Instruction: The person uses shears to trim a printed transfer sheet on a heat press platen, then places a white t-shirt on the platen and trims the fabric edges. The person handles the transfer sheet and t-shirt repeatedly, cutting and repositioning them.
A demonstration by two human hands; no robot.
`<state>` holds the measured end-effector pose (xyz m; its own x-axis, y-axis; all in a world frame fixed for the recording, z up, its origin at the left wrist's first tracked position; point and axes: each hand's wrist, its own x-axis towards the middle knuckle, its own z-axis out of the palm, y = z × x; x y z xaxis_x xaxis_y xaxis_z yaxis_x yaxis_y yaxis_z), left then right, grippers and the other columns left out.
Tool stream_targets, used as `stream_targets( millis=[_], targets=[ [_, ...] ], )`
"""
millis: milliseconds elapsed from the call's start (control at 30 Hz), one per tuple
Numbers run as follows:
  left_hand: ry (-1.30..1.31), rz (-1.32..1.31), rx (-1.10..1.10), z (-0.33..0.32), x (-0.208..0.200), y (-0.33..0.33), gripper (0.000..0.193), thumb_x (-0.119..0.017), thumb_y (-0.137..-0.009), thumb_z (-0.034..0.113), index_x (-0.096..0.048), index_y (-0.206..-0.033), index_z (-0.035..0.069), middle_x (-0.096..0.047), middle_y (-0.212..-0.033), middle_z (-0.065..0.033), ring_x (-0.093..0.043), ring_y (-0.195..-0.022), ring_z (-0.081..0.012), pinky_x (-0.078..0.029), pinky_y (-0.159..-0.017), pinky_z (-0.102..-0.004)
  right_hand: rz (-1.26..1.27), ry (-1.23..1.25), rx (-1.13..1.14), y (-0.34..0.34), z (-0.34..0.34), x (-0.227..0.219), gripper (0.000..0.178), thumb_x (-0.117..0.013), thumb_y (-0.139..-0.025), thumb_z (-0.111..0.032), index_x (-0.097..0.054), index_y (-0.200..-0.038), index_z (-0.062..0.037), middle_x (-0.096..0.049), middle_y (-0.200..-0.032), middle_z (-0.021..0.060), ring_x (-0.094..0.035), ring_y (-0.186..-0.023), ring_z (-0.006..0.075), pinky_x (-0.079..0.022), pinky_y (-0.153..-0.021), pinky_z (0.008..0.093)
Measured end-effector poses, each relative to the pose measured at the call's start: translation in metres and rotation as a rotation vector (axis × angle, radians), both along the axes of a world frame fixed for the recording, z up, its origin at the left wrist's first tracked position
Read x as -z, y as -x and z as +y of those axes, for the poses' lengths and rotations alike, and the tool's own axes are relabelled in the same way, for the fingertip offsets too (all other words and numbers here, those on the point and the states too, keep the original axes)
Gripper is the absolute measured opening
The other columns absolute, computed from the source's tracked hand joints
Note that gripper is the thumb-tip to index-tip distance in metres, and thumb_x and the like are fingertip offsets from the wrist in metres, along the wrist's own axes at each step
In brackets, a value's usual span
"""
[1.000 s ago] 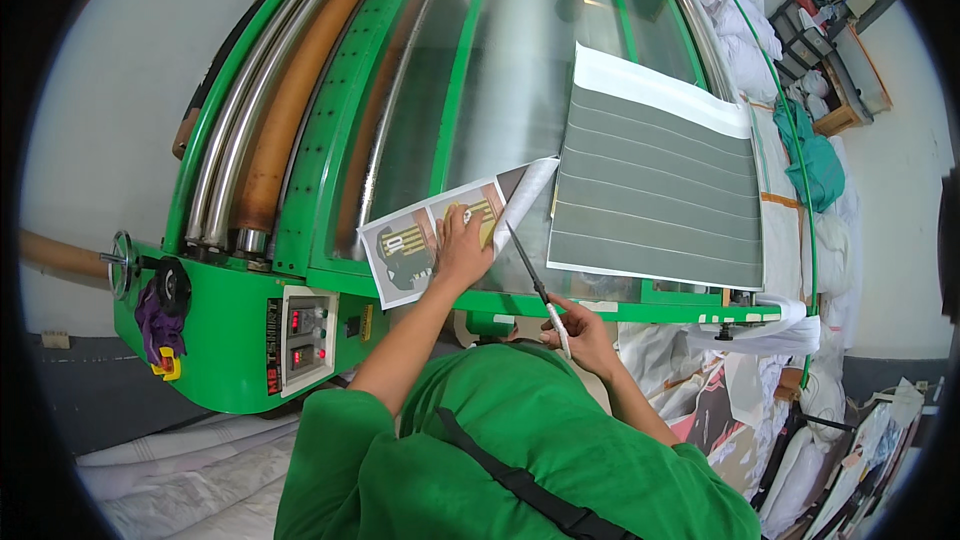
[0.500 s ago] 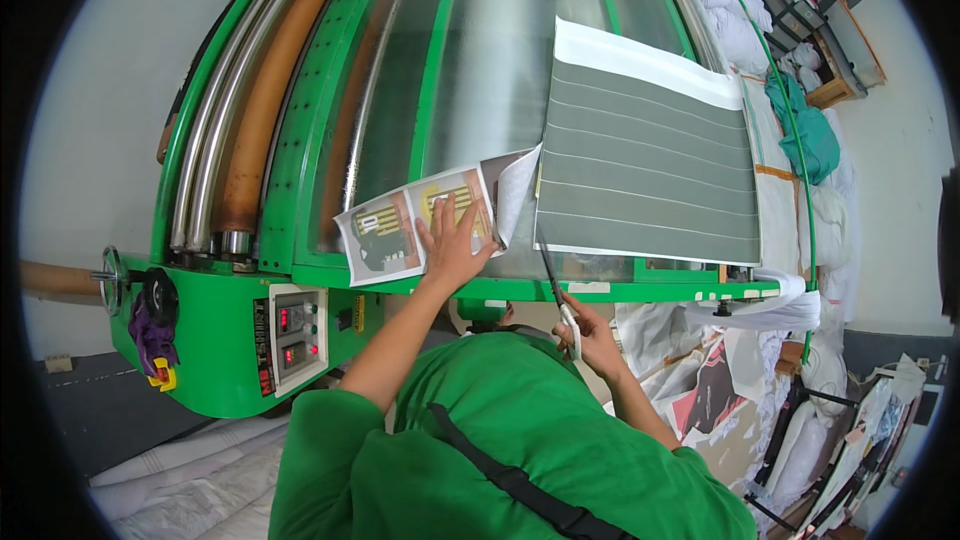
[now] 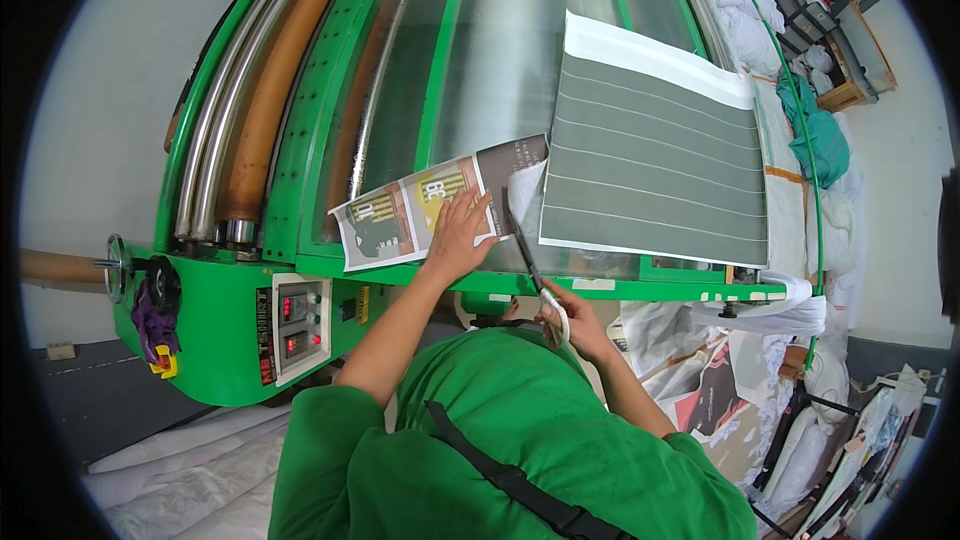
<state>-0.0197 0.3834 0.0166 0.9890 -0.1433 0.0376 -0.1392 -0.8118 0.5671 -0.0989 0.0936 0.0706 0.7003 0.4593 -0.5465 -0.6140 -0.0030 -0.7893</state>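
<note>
While the left hand (image 3: 462,242) lies fingers-spread on the printed sheet (image 3: 375,224) atop the green machine (image 3: 225,345), press evenly and keep the scissors (image 3: 529,257), gripped in the right hand (image 3: 580,325), square to the curled flap (image 3: 524,195), though blade contact is hard to make out.

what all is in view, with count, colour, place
machine: 1, green, left and middle
rollers: at least 3, silver and orange, upper left
panel: 1, white, lower left
cloth: 1, purple, left of panel
strip: 1, multicoloured, near machine's front edge
sheet: 1, grey-white, right of strip
scissors: 1, dark, white handle, beside strip
sacks: several, white, upper right
bag: 1, teal, far right
papers: several, mixed colours, lower right
shirt: 1, green, bottom
strap: 1, black, across shirt
left hand: 1, bare, on strip
right hand: 1, bare, holding scissors
</note>
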Motion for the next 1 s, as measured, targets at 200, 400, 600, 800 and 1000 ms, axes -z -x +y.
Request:
stream_targets(
  millis=[200, 400, 600, 800, 1000],
  targets=[
    [0.046, -0.041, -0.005, 0.013, -0.008, 0.01, 0.066, -0.085, -0.085, 0.027, -0.062, -0.144, 0.006, -0.044, -0.159, -0.0228, -0.036, -0.152, -0.0439, -0.031, -0.126, -0.0518, -0.145, -0.009, 0.217, 0.021, 0.006, 0.011, 0.076, -0.072, -0.104, -0.027, -0.033, -0.167, -0.0152, -0.069, -0.095, 0.0065, -0.066, -0.07, 0.0141, -0.054, -0.061, 0.0304],
    [0.022, -0.134, 0.101, 0.023, -0.004, 0.01, 0.041, -0.082, -0.085, 0.018, -0.07, -0.121, 0.003, -0.059, -0.134, -0.0184, -0.052, -0.135, -0.0398, -0.038, -0.122, -0.0531, -0.177, 0.099, 0.195, 0.026, 0.001, 0.021, 0.074, -0.071, -0.104, -0.025, -0.033, -0.167, -0.0137, -0.069, -0.095, 0.008, -0.065, -0.067, 0.0138, -0.055, -0.058, 0.0309],
    [-0.082, -0.138, 0.182, 0.029, -0.012, 0.015, 0.028, -0.073, -0.088, 0.012, -0.07, -0.116, 0.006, -0.061, -0.119, -0.0131, -0.058, -0.126, -0.0332, -0.039, -0.118, -0.0646, -0.22, 0.059, 0.57, 0.025, -0.008, 0.013, 0.076, -0.075, -0.102, -0.027, -0.036, -0.164, -0.0096, -0.065, -0.093, 0.0077, -0.064, -0.066, 0.0136, -0.053, -0.054, 0.0292],
    [-0.103, -0.315, 0.138, 0.02, -0.002, 0.017, 0.017, -0.071, -0.083, 0.006, -0.072, -0.1, 0.007, -0.063, -0.097, -0.0072, -0.064, -0.102, -0.0287, -0.05, -0.101, -0.0518, -0.272, 0.211, -0.063, 0.017, -0.032, -0.011, 0.073, -0.083, -0.095, -0.029, -0.05, -0.159, -0.0117, -0.064, -0.095, 0.0015, -0.061, -0.08, 0.01, -0.052, -0.071, 0.0277],
    [-0.053, -0.438, 0.029, 0.003, 0.007, 0.026, 0.015, -0.073, -0.08, 0.004, -0.073, -0.094, 0.008, -0.065, -0.094, -0.0045, -0.063, -0.097, -0.0262, -0.048, -0.089, -0.0427, -0.045, 0.138, -0.206, 0.007, -0.018, -0.012, 0.073, -0.082, -0.096, -0.028, -0.05, -0.16, -0.0111, -0.058, -0.092, -0.0045, -0.055, -0.073, 0.007, -0.048, -0.066, 0.025]
  ],
)
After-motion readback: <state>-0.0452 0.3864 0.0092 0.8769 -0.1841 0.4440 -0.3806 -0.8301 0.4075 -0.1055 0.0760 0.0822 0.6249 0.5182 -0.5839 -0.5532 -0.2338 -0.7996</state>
